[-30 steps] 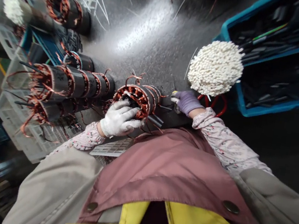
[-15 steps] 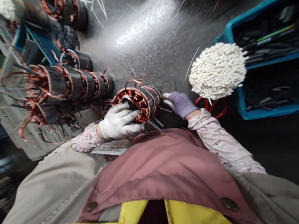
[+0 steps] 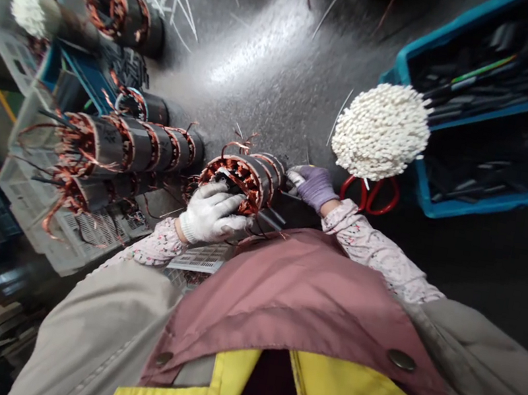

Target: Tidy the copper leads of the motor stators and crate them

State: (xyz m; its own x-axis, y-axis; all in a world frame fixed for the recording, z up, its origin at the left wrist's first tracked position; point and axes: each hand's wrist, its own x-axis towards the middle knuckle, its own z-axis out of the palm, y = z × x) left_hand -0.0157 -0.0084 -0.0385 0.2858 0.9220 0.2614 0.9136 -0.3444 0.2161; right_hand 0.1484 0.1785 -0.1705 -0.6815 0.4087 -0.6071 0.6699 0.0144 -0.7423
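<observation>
We look down at a grey concrete floor [image 3: 263, 44] in a busy workshop, with thin white ties [image 3: 167, 2] lying on it. A white plastic crate [image 3: 24, 220] holds a row of motor stators [image 3: 126, 149], laid on their sides, maybe so they stay in a neat line. Right in front of us, one copper-wound stator [image 3: 239, 180] lies on its side. Our left hand [image 3: 214, 213], in a white glove, is closed over its open end, likely to stop it from rolling. Our right hand [image 3: 313, 187], in a purple glove, is at the far side. Its fingers are bent, but we cannot tell if they pinch anything. Just past it sit red-handled scissors [image 3: 369, 194], easy to reach, beside a round bunch of white sleeves [image 3: 381, 131]. A blue crate [image 3: 494, 197] holds black pieces.
</observation>
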